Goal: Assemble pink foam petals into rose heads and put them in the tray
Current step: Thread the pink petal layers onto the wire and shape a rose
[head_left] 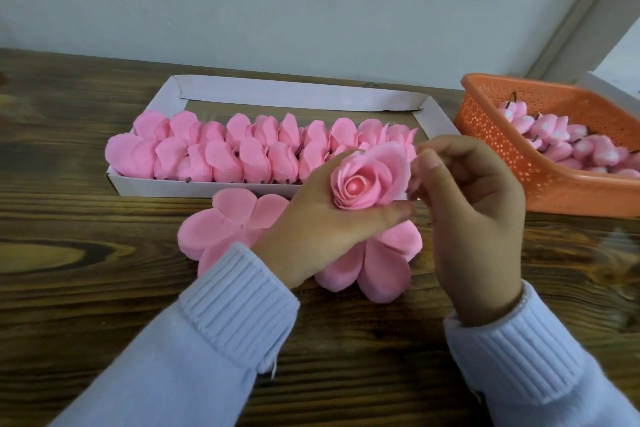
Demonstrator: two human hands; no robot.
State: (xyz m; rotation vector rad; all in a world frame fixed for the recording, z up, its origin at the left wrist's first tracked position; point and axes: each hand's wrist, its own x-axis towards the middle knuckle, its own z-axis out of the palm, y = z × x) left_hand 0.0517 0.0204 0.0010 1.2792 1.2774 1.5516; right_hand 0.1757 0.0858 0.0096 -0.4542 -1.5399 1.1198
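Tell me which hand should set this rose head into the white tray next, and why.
Left, probably. The left hand grips the rose head just in front of the white tray; the right hand only pinches its outer petal edge, over toward the orange basket.

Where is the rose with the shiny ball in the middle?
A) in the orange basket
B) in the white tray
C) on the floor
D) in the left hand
D: the left hand holds the rose head up in front of the white tray.
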